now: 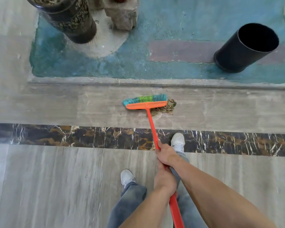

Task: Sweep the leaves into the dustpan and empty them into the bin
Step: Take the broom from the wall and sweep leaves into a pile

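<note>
- Grey streaked stone floor [56,178] underfoot, crossed by a dark marble band [72,137] just ahead of the hands.
- Right hand [165,155] wrapped around the orange broom handle [152,127], fingers curled tight; it is the forward grip.
- Left hand [164,180] also clenched on the same handle, directly behind the right, the two nearly touching.
- Handle runs from between the forearms, forward and slightly left, to the broom head [146,102].
- Broom head: orange block, teal and green bristles, resting on the grey floor well ahead of the hands, past the marble band.
- Leaves [164,107]: small brown pile touching the right end of the head, partly tucked under it.
- White shoes: right shoe [178,142] on the marble band just beside the right hand; left shoe [127,176] left of the left hand. Blue jeans below.
- Beyond the broom, a stone kerb [105,82], then a worn blue-green surface [138,60].
- Black bin [243,48] stands on that surface, far ahead and right of the hands, mouth open.
- Dark patterned planter [69,18] far ahead and left; rough stone block [122,15] beside it.
</note>
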Available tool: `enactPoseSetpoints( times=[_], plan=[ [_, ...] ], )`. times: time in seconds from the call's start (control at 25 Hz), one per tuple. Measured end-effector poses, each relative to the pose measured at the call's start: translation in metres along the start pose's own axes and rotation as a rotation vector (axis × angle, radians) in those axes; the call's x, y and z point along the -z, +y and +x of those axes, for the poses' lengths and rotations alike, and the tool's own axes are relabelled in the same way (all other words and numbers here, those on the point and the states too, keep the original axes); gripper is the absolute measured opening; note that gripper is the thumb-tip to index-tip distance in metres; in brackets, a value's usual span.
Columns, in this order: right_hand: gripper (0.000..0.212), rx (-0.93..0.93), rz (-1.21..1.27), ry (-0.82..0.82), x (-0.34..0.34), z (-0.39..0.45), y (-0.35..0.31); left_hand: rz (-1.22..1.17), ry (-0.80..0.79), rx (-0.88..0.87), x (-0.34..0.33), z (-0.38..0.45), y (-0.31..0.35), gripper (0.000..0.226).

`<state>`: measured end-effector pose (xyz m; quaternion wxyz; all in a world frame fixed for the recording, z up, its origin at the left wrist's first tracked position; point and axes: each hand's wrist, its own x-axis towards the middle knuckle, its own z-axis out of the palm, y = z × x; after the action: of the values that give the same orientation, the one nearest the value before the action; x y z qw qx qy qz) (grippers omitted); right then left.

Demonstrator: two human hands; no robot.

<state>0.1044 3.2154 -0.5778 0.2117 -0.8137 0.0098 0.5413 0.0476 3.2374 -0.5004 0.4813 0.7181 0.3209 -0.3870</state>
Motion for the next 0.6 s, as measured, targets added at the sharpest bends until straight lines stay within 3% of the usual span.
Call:
enactPoseSetpoints(
  times=[0.04, 0.08, 0.12, 0.2, 0.4, 0.52, 0.6],
  plan=[
    [0.042, -0.01, 0.031, 0.004, -0.019, -0.01, -0.007, 0.032, 0.063, 0.052, 0.015, -0.03, -0.058, 0.056],
    [0.041, -0.023, 0.064, 0.004, -0.038, -0.021, -0.015, -0.043, -0.017, 0.226, 0.031, -0.043, -0.058, 0.054],
    [0.041, -0.035, 0.086, 0.005, -0.054, -0.033, -0.021, -0.084, -0.034, 0.281, 0.037, -0.058, -0.081, 0.054],
    [0.042, -0.052, 0.124, 0.015, -0.078, -0.058, -0.034, -0.061, 0.066, 0.196, 0.04, -0.069, -0.101, 0.056],
    [0.048, -0.071, 0.279, 0.159, -0.065, -0.095, -0.039, -0.108, 0.039, 0.116, 0.059, -0.109, -0.086, 0.054],
    [0.043, -0.091, 0.339, 0.252, -0.011, -0.051, -0.031, -0.038, 0.012, 0.009, 0.055, -0.048, -0.034, 0.051],
    [0.038, -0.135, 0.382, 0.27, 0.025, -0.008, -0.019, -0.027, -0.041, 0.03, 0.045, 0.005, -0.008, 0.051]
  ],
)
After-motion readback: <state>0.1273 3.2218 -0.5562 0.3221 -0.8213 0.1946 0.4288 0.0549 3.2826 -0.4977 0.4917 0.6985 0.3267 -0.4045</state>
